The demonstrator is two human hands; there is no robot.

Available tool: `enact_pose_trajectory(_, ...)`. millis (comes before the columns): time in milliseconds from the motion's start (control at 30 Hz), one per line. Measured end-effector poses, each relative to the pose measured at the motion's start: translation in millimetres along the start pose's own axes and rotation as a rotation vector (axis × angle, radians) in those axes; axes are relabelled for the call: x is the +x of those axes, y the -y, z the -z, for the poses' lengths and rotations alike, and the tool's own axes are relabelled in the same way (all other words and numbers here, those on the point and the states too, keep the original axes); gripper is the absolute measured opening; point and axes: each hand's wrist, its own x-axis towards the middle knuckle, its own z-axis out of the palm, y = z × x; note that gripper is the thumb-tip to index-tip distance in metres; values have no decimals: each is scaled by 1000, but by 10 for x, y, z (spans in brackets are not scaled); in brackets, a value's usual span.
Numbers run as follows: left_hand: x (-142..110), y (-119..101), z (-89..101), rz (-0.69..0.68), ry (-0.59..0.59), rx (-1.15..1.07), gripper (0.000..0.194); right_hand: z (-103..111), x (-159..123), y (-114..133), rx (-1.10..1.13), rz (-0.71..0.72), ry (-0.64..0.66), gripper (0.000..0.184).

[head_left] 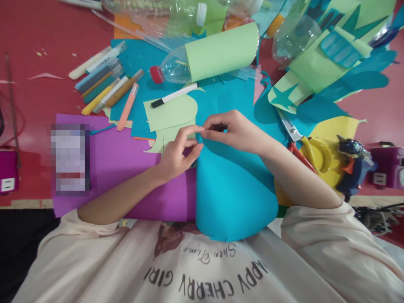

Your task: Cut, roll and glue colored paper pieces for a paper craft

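Note:
A sheet of blue paper (pixel 235 193) curves into a cone-like shape in front of my body, its wide lower edge against my shirt. My right hand (pixel 233 128) is closed in a pinch at the paper's narrow upper corner. From the other side my left hand (pixel 181 153) meets it, fingers curled, index fingertip against the right fingertips and thumb at the paper's left edge. The exact pinched spot is hidden by the fingers. Just beyond the hands lie light green paper cut-outs (pixel 172 111) with a white marker (pixel 175 95) on top.
A bottle wrapped in green paper (pixel 222 52) lies beyond the hands. Several markers (pixel 105 80) are grouped left, above purple paper (pixel 126 168) and a blurred-out phone (pixel 71 160). Red-handled scissors (pixel 295 136), a yellow tape ring (pixel 318 155) and a decorated green paper piece (pixel 322 63) lie right.

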Motion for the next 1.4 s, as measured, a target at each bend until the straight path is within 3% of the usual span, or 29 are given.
enact_pose_trajectory(133,15,-13,18,-14,21,-5,7,25,9,-21,7,1,-24,17)
enact_pose_trajectory(567,54,-61,71,112,128,-151,28,188,20,-129,-69,-89,-128,17)
enact_pose_trajectory(800,5,-44,72,94,161,-188,37,457,23,-137,-125,-233,-344,14)
enact_pose_trajectory(1000,21,-54,77,88,120,-190,38,609,27,-113,-83,-296,-430,16)
enact_pose_trajectory(1233,13,-23,103,169,86,-159,45,626,34,-319,-105,-236,-384,13)
enact_pose_trajectory(1400,11,-60,119,39,29,-171,45,663,95,-604,-91,-256,-424,14)
